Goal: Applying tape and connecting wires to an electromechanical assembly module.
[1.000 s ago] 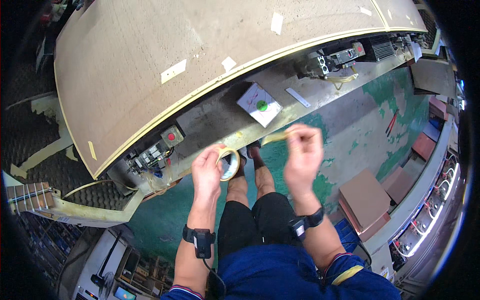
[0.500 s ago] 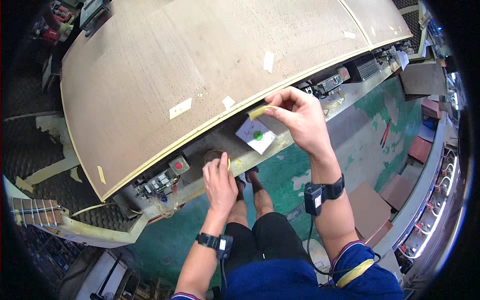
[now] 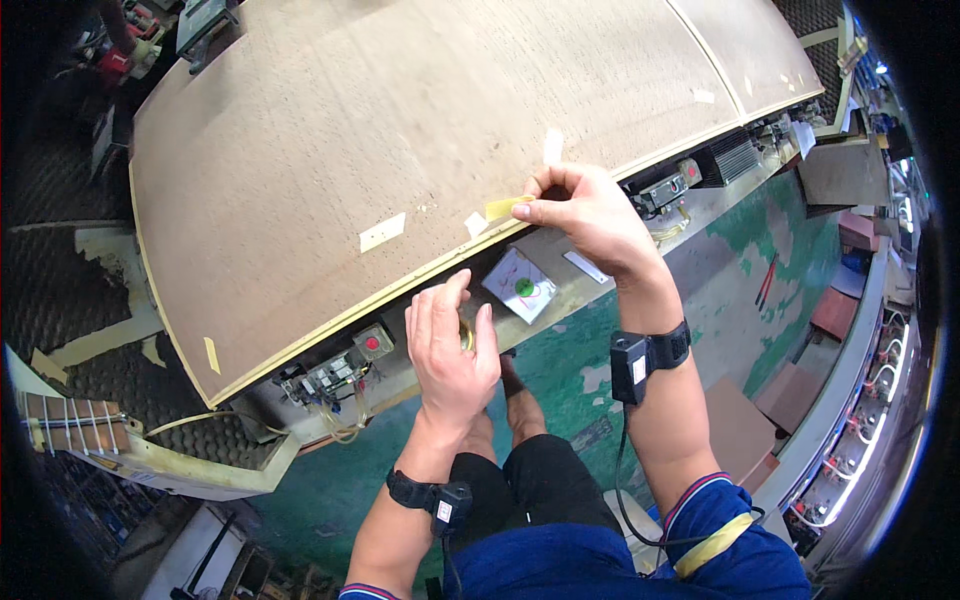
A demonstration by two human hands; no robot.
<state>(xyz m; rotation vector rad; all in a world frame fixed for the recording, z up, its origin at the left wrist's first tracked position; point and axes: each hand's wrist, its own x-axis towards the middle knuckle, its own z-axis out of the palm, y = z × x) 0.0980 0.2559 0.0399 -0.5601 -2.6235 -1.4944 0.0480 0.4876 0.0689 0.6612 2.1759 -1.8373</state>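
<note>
A short strip of yellow tape (image 3: 505, 207) is pinched between the thumb and fingers of my right hand (image 3: 590, 220). Its free end lies over the near edge of the large brown board (image 3: 300, 160), beside a small pale piece of tape (image 3: 475, 224). Lower and to the left is my left hand (image 3: 450, 350), its fingers curved and thumb apart. Between them shows the curved yellowish edge of what looks like a roll of tape (image 3: 467, 336), mostly hidden by the hand.
A longer pale tape piece (image 3: 382, 233) is stuck on the board. Below its edge, a white card with a green disc (image 3: 520, 286) lies on the ledge. Machine parts with red buttons (image 3: 372, 343) sit left and right. Red-handled pliers (image 3: 767, 280) lie on the green floor.
My right hand has brought the tape strip left and up onto the board's edge. My left hand has risen and moved right, toward the board's edge, its thumb now showing.
</note>
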